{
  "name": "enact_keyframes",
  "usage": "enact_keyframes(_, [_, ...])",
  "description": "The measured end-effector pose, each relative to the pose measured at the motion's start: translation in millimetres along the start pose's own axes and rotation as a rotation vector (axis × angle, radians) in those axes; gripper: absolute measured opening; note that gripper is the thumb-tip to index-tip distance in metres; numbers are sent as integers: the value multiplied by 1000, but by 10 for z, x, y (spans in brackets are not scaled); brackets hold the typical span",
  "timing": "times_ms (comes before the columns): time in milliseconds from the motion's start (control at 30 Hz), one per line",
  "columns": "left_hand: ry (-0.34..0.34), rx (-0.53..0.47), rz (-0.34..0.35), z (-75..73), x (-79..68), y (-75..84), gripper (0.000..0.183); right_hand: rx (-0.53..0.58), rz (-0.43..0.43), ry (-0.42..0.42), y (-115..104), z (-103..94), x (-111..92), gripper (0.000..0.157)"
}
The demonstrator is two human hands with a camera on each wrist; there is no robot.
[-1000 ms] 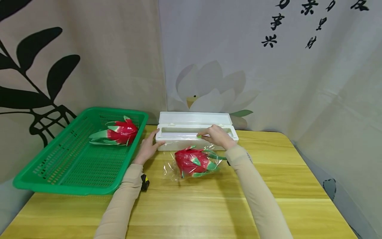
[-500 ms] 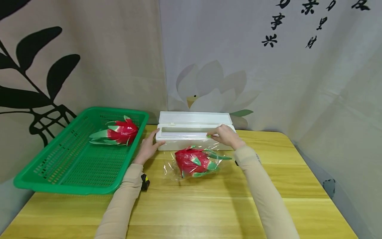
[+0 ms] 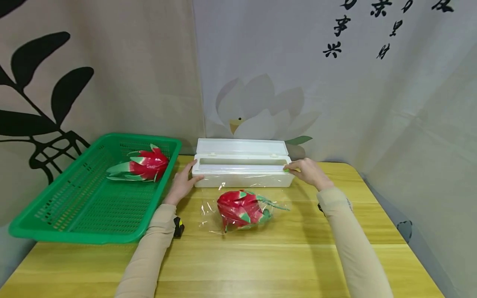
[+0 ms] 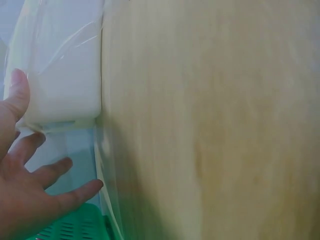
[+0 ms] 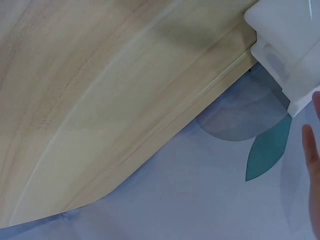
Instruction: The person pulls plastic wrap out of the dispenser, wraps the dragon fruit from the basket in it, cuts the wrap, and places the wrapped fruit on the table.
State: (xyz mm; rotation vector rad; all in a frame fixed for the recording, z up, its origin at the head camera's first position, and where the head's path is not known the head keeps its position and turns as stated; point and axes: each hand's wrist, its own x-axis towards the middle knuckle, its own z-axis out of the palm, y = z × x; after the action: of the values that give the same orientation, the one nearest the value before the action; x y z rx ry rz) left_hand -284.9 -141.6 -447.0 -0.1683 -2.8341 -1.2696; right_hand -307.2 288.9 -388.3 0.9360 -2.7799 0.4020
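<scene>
A white cling film dispenser [image 3: 242,180] lies at the back of the table, lid [image 3: 242,146] raised. My left hand [image 3: 181,183] steadies its left end, thumb on the film-covered front; in the left wrist view the hand's [image 4: 35,185] other fingers are spread. At the right end, my right hand [image 3: 309,173] pinches a small green slider [image 3: 286,170] on the front edge. Only fingertips of the right hand [image 5: 311,150] show in the right wrist view. In front of the dispenser lies a red dragon fruit [image 3: 240,209] with green scales, clear film about it.
A green plastic basket [image 3: 93,236] stands at the left, holding another dragon fruit [image 3: 149,164] on its far side. A printed cloth [image 3: 261,62] hangs behind the wooden table [image 3: 238,265].
My right hand has slid the green slider rightward along the dispenser's front edge to its end. The film-covered dragon fruit has shifted a little towards me. My left hand stays at the left end.
</scene>
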Motion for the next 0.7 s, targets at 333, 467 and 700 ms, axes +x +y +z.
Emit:
enact_keyframes(333, [27,8,19,9,-12,-5,68,20,14,11,-14,25,-19,22])
enact_keyframes(467, [72,9,59,16,-15,-4,67,23,33,21,-29,44,-31,22])
enact_keyframes(700, [198,-6,190,36,-25,31,50,-3,53,42,-79,96,-21,22])
